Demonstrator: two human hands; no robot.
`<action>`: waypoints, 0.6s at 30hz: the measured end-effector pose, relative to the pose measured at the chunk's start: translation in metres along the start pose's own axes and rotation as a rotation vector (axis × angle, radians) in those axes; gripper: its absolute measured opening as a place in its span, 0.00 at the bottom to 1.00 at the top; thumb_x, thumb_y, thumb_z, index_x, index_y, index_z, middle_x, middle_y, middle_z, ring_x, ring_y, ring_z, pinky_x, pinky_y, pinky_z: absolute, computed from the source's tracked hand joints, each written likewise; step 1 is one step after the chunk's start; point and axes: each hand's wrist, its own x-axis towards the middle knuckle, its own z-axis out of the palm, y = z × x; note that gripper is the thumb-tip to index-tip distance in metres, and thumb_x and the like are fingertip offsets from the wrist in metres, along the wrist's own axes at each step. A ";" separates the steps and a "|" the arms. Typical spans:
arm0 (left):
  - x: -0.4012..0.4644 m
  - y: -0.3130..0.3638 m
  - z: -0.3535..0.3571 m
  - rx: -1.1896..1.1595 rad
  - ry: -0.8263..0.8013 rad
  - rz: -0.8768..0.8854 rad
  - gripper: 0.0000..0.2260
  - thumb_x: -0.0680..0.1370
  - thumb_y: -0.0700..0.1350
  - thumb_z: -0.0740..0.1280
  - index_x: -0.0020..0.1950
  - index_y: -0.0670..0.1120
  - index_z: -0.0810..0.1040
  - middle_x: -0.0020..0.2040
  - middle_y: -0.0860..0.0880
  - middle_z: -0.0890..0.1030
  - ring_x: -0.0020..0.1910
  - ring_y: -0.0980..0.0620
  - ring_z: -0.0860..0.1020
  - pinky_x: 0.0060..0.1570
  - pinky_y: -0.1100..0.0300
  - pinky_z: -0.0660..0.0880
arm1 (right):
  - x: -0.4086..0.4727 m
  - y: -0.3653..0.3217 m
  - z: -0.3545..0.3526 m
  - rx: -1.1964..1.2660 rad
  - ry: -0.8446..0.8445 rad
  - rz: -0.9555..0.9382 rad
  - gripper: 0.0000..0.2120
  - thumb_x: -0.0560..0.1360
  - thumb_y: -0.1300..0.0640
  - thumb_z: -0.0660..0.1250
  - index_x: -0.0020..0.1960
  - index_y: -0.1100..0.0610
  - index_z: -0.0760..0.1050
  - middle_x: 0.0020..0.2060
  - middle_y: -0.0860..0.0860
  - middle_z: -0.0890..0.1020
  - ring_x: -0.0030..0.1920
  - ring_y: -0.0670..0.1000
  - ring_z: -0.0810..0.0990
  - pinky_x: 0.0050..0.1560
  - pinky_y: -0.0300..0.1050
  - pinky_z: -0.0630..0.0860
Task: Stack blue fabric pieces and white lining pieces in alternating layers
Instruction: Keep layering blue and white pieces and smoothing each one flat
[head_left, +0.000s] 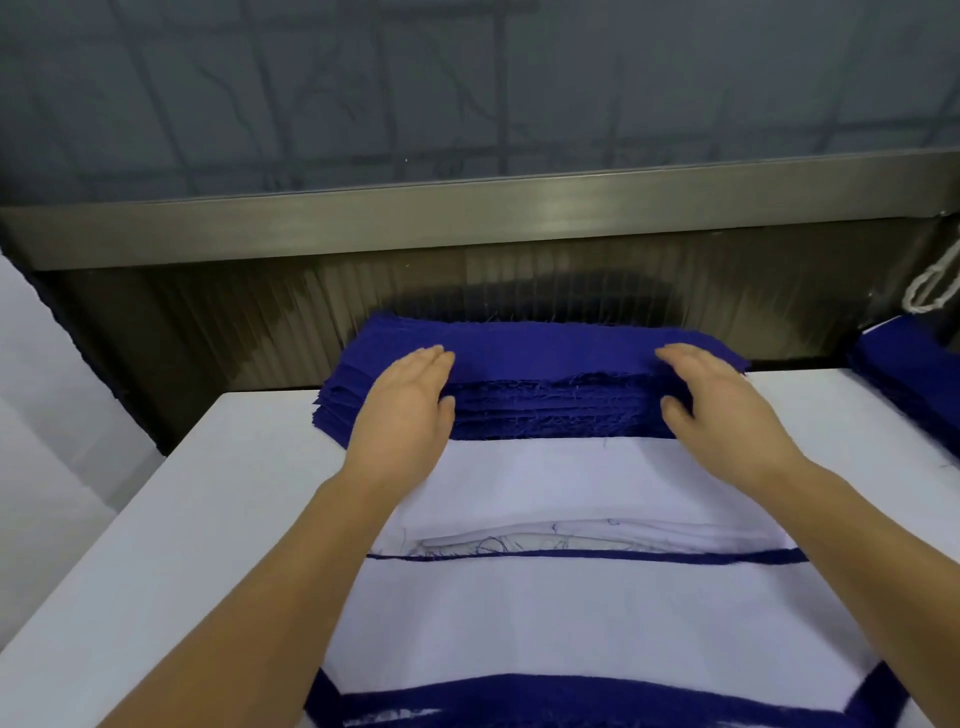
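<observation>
Both bare forearms reach forward from the bottom edge of the view toward the blue fabric stack (545, 384), converging slightly as they go. The left hand (408, 405) lies at the stack's left part, palm down, its straight fingers laid flat on the top piece and its thumb against the stack's near edge. The right hand (722, 402) mirrors it at the stack's right part, fingers together on the top and thumb pressed to the near side.
</observation>
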 end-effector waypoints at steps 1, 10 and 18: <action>0.007 -0.003 0.005 0.034 -0.042 0.017 0.23 0.82 0.46 0.59 0.76 0.46 0.60 0.76 0.49 0.62 0.75 0.51 0.59 0.74 0.59 0.52 | 0.003 0.002 0.003 -0.014 -0.028 -0.005 0.23 0.78 0.62 0.63 0.72 0.58 0.68 0.70 0.53 0.72 0.70 0.54 0.69 0.69 0.46 0.65; 0.012 -0.011 0.021 0.130 0.037 0.071 0.16 0.82 0.44 0.58 0.70 0.45 0.72 0.70 0.48 0.72 0.70 0.51 0.69 0.69 0.60 0.60 | 0.011 0.012 0.007 -0.142 0.085 -0.075 0.14 0.80 0.61 0.63 0.63 0.59 0.78 0.60 0.54 0.81 0.59 0.57 0.79 0.59 0.50 0.74; 0.009 -0.001 0.015 0.113 0.146 0.092 0.11 0.77 0.44 0.67 0.58 0.44 0.81 0.53 0.48 0.84 0.51 0.47 0.81 0.50 0.55 0.76 | 0.019 0.011 0.003 -0.129 0.159 -0.063 0.08 0.77 0.60 0.66 0.54 0.57 0.82 0.49 0.52 0.84 0.48 0.55 0.81 0.45 0.48 0.77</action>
